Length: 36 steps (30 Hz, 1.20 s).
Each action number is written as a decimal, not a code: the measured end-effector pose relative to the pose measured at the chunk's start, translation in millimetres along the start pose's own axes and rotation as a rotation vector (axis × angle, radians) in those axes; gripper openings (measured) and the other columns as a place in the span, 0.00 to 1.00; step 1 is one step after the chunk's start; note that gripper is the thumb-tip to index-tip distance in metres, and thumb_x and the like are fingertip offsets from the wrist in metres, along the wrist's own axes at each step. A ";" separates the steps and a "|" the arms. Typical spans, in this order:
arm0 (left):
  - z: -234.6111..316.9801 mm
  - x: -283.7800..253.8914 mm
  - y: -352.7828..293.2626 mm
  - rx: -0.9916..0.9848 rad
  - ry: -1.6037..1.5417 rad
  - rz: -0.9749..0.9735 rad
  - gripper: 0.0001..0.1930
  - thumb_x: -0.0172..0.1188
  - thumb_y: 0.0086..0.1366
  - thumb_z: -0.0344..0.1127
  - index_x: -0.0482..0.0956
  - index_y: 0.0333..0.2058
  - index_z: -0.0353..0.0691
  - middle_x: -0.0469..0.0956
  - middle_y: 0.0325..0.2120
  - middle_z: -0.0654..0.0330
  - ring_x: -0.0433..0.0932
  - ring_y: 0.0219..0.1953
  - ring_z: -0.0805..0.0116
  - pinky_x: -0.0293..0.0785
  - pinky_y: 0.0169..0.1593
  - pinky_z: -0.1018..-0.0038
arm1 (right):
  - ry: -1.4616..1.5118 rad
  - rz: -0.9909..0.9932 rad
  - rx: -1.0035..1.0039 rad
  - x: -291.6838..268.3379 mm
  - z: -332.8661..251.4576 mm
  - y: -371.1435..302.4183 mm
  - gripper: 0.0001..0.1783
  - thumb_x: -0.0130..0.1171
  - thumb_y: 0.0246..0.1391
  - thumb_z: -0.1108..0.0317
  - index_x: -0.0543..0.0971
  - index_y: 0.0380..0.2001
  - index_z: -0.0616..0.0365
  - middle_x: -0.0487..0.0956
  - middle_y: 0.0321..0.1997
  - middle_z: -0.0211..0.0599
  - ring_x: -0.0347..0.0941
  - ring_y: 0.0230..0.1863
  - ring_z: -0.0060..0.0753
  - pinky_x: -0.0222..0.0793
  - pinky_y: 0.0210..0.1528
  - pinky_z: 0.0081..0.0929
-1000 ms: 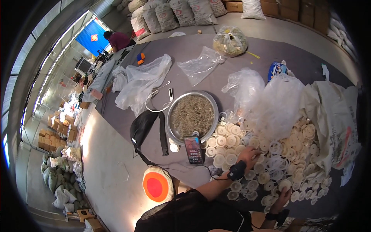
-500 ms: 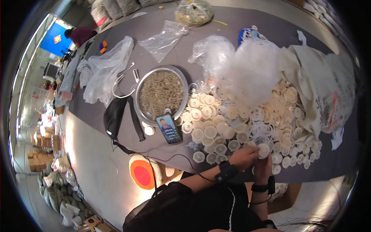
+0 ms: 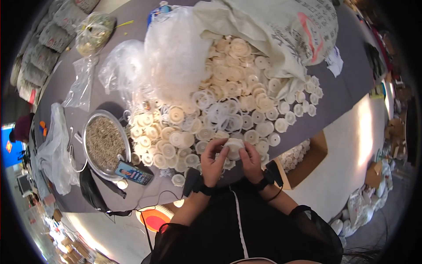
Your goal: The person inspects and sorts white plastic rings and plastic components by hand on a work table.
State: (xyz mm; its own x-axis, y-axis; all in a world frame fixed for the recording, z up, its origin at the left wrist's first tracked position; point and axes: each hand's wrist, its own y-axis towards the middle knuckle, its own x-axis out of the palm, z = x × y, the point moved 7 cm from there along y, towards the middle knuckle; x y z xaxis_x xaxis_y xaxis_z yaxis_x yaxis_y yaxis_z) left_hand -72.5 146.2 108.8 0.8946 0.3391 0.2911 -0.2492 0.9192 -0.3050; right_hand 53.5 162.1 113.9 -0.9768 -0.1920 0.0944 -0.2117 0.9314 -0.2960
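Note:
Between my two hands, over the near edge of the table, is a round white plastic disc [image 3: 234,149]. My left hand [image 3: 212,163] grips its left side with the thumb in front and the fingers curled. On the disc's other side, the thumb and fingers of my right hand [image 3: 251,163] are closed on it. Just beyond the hands spreads a heap of similar cream plastic discs [image 3: 176,140], some with toothed rims. Thin clear plastic rings [image 3: 222,115] lie loosely in the middle of the heap.
A metal bowl [image 3: 128,145] of small brownish pieces stands left, with a phone [image 3: 134,172] leaning on its rim. Clear plastic bags [image 3: 173,57] and a woven sack [image 3: 281,33] lie behind the heap. Below the table's right edge is a cardboard box [image 3: 313,165] holding more discs.
My view has swung right, so the table sits further left and turned. Both hands now face each other around the disc; before, the left reached across toward the right.

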 end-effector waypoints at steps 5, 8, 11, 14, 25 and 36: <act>-26.0 18.1 0.8 -0.280 -0.540 0.014 0.08 0.51 0.57 0.28 0.70 0.36 0.36 0.72 0.33 0.62 0.71 0.37 0.72 0.66 0.43 0.77 | -0.023 0.234 0.008 -20.1 6.6 -3.0 0.16 0.43 0.56 0.65 0.69 0.38 0.69 0.71 0.31 0.31 0.64 0.33 0.19 0.61 0.36 0.17; -28.5 31.3 1.6 -0.465 -0.692 -0.040 0.05 0.52 0.57 0.30 0.69 0.33 0.38 0.71 0.30 0.63 0.70 0.35 0.72 0.66 0.41 0.77 | 0.080 0.149 0.059 -26.3 9.9 6.7 0.14 0.43 0.56 0.65 0.71 0.35 0.68 0.71 0.30 0.28 0.64 0.32 0.16 0.61 0.36 0.15; -35.1 35.5 4.4 -0.498 -0.635 -0.088 0.02 0.53 0.56 0.30 0.69 0.28 0.41 0.70 0.26 0.65 0.70 0.31 0.76 0.66 0.36 0.80 | 0.341 0.086 0.197 -28.5 29.6 9.1 0.13 0.44 0.56 0.65 0.73 0.33 0.64 0.72 0.29 0.26 0.64 0.32 0.14 0.61 0.34 0.14; -48.9 24.9 10.1 -0.449 -0.457 0.102 0.03 0.54 0.56 0.31 0.69 0.27 0.43 0.70 0.21 0.68 0.69 0.24 0.78 0.66 0.29 0.82 | 0.508 -0.085 0.272 -24.8 43.8 8.4 0.12 0.44 0.56 0.64 0.74 0.33 0.61 0.72 0.29 0.24 0.64 0.31 0.13 0.61 0.30 0.14; -16.2 60.8 15.8 -0.075 -0.407 -0.187 0.21 0.51 0.56 0.28 0.60 0.49 0.35 0.70 0.34 0.60 0.70 0.39 0.70 0.65 0.45 0.76 | 0.852 -0.141 0.355 -41.3 26.0 26.7 0.15 0.45 0.56 0.66 0.69 0.45 0.60 0.72 0.43 0.34 0.69 0.44 0.28 0.66 0.46 0.26; -38.3 89.0 44.1 -0.222 -0.351 -0.106 0.22 0.51 0.56 0.25 0.59 0.50 0.33 0.71 0.40 0.54 0.71 0.41 0.66 0.65 0.48 0.72 | 0.658 0.108 0.221 -99.8 21.3 44.0 0.24 0.50 0.51 0.73 0.62 0.52 0.60 0.68 0.50 0.35 0.63 0.51 0.28 0.60 0.52 0.25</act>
State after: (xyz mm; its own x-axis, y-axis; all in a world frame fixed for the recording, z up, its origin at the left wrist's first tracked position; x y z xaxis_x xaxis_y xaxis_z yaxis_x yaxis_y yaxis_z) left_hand 10.3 209.2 86.5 0.7212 0.3276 0.6104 -0.0419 0.9002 -0.4335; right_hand 141.0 215.7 71.2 -0.7857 0.1900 0.5887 -0.1841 0.8367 -0.5158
